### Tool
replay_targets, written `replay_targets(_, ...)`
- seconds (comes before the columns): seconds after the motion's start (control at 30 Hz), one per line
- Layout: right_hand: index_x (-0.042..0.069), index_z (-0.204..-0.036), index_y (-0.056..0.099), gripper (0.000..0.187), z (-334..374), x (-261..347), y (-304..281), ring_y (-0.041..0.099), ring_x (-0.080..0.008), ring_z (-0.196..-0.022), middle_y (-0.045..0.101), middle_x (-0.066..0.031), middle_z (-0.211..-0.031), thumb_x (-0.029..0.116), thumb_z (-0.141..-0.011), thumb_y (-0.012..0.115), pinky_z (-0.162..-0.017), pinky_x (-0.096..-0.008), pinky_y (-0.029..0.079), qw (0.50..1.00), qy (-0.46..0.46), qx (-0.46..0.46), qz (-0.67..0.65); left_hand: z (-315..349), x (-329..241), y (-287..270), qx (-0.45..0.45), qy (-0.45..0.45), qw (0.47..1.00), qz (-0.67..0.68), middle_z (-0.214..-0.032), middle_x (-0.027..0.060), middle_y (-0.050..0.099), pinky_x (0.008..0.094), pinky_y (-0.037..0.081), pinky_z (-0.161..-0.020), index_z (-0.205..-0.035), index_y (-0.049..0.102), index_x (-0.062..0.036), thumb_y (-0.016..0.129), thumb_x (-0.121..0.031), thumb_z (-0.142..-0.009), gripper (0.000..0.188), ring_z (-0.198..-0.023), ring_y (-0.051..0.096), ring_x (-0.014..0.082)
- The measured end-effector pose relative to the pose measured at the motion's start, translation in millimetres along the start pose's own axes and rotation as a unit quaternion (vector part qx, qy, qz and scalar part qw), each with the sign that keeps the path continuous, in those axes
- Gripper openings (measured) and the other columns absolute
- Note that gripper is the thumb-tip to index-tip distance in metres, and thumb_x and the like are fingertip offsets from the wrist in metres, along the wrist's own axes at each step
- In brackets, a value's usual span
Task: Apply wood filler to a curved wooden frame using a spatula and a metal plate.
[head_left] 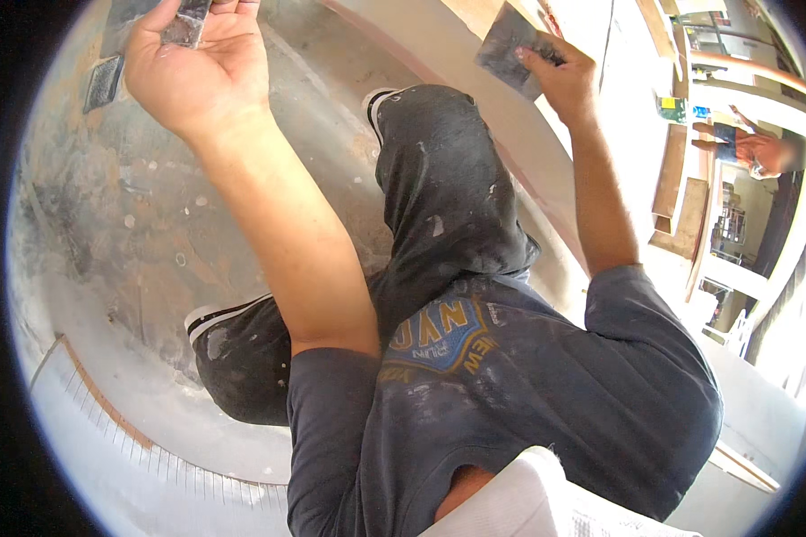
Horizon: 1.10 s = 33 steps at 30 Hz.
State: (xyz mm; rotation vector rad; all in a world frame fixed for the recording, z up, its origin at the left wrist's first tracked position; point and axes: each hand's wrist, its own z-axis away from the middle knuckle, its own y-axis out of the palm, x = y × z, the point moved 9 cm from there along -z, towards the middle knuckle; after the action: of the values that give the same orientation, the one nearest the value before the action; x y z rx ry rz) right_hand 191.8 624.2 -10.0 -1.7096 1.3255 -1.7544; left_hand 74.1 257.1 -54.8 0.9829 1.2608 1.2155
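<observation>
At the upper left, my left hand (pixel 204 85) is raised palm up, with its fingers bent around a flat, dark, smeared plate (pixel 185 25). The upper edge of the view cuts off its fingertips and part of the plate. My right hand (pixel 566 79), at the upper right, grips a thin grey scraper (pixel 508 46) with the thumb lying along its face. That scraper is held in front of a pale, smooth board or wall (pixel 430 31). A small dark rectangular piece (pixel 105 83) lies on the dusty floor beside my left hand.
My bent knees in dark, spotted trousers (pixel 443 179) are between my arms. The grey floor (pixel 143 233) bears white specks. A pale curved panel (pixel 143 456) edges the lower left. Farther off at the right stand wooden boards (pixel 676 179) and another person (pixel 748 148).
</observation>
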Motion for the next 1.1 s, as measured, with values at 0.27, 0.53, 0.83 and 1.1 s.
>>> replay_targets(0.27, 0.004, -0.099, 0.062, 0.028, 0.5, -17.5, 24.5, 0.062, -0.0162, -0.069, 0.066, -0.0112, -0.077, 0.019, -0.075, 0.064, -0.067, -0.029, 0.048, 0.994, 0.018, -0.081, 0.071, -1.4, -18.8, 1.1, 0.069, -0.007, 0.998, 0.007, -0.094, 0.022, 0.053, 0.0518, 0.037, -0.082, -0.108, 0.042, 0.0049, 0.048, -0.003, -0.071, 0.038, -0.072, 0.055, 0.0298)
replay_targets(0.53, 0.001, -0.099, 0.062, 0.032, -40.0, 16.2, 6.3, 0.06, -0.0135, -0.076, 0.065, -0.0086, -0.083, 0.018, -0.074, 0.07, -0.069, -0.0274, 0.047, 0.98, 0.007, -0.121, -0.157, 13.5, 26.8, -3.3, -0.091, -0.036, 0.99, -0.1, -0.094, 0.0124, 0.057, 0.0463, 0.048, -0.072, -0.109, 0.044, 0.0001, 0.052, -0.007, -0.071, 0.04, -0.075, 0.057, 0.0285)
replay_targets(0.83, -0.001, -0.104, 0.058, 0.026, -12.1, 144.9, -41.3, 0.057, -0.0083, -0.079, 0.063, -0.0036, -0.086, 0.001, -0.079, 0.066, -0.071, -0.0227, 0.047, 0.908, -0.263, -0.134, -0.296, 40.9, 64.6, 56.8, 0.101, -0.045, 0.978, -0.177, -0.091, 0.0148, 0.059, 0.0397, 0.052, -0.062, -0.106, 0.048, 0.0026, 0.051, -0.008, -0.073, 0.035, -0.071, 0.061, 0.0259)
replay_targets(1.1, 0.009, -0.102, 0.065, 0.038, 26.4, 205.7, -25.3, 0.063, -0.0208, -0.079, 0.062, -0.0107, -0.093, -0.01, -0.069, 0.064, -0.065, -0.0283, 0.051, 0.864, -0.488, -0.112, -0.049, 56.3, 54.2, 81.2, 0.092, 0.036, 0.982, -0.159, -0.084, 0.0139, 0.06, 0.0334, 0.054, -0.059, -0.092, 0.053, 0.0081, 0.049, 0.0, -0.075, 0.019, -0.068, 0.061, 0.021)
